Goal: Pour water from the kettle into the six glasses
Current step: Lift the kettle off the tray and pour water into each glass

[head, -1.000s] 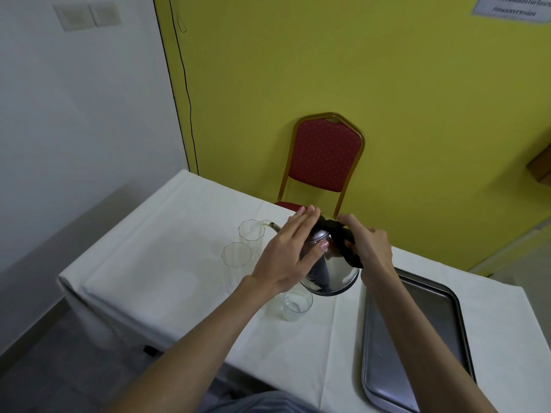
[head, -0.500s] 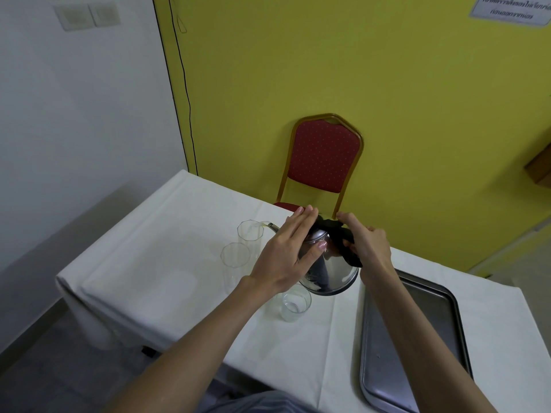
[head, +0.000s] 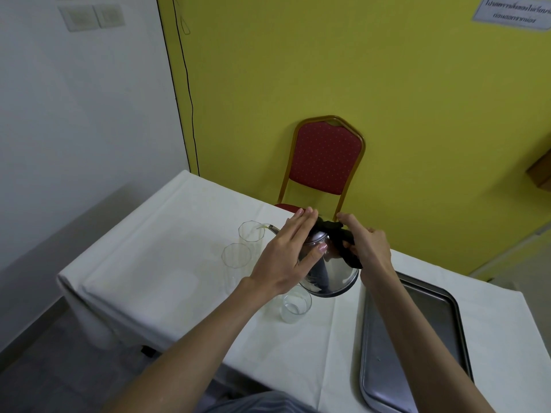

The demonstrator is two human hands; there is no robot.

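A shiny steel kettle (head: 334, 272) with a black handle is tilted to the left above the white tablecloth. My right hand (head: 368, 244) grips the black handle. My left hand (head: 287, 254) lies flat on the lid, fingers straight. The spout reaches over the far glass (head: 251, 231), and a thin stream runs into it. A second clear glass (head: 236, 255) stands just in front of that one. A third glass (head: 293, 307), with water in its bottom, stands below the kettle. Other glasses are hidden behind my left arm.
A steel tray (head: 414, 347) lies on the table's right part. The table (head: 155, 263) has its left edge close to the glasses. A red chair (head: 323, 160) stands behind the table against the yellow wall.
Hardly anything has moved. The kettle stays tilted over the far glass with both hands in the same places.
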